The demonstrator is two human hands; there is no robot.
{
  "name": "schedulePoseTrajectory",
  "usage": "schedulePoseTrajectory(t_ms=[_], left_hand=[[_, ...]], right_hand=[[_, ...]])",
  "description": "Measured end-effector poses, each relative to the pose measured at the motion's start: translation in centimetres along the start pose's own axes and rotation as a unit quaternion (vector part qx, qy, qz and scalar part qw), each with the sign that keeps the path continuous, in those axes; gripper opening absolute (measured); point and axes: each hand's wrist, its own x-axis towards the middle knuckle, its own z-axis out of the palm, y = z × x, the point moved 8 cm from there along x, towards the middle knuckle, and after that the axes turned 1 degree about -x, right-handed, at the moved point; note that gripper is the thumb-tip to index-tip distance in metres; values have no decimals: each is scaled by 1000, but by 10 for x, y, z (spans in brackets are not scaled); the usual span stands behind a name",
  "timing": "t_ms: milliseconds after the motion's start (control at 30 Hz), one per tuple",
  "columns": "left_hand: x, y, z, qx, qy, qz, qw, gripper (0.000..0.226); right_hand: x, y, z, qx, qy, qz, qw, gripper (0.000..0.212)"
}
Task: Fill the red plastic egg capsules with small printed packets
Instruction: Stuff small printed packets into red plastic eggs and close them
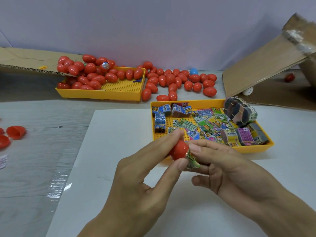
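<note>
Egg half [178,150], red, sits pinched in our left hand [145,183] over the white board's middle, just before the packet tray's [256,149] near edge. Our right hand [227,168] pinches a crumpled packet [192,160] at the shell's open mouth. We judge the stuffing step is under way; next the packet must be pressed fully inside, then capped. Both hands meet fingertip to fingertip, wrists low. Closed eggs [171,79] crowd the table's far edge.
</note>
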Motion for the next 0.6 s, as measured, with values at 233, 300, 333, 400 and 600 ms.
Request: schedulePoseTrajectory(t_ms=[233,300,333,400,600], left_hand=[[0,0,0,6,0,7,1000,44],[0,-1,2,-3,-2,6,1000,42],[0,-1,2,-2,-1,9,1000,41],[0,0,2,5,0,14,1000,40],[0,-11,4,-42,-25,-46,998,41]], right_hand=[[1,7,0,66,-5,26,997,44],[1,5,1,76,-13,23,997,40],[0,5,2,75,-15,20,997,40],[-1,5,3,74,-22,23,997,38],[0,5,0,68,12,21,997,29]])
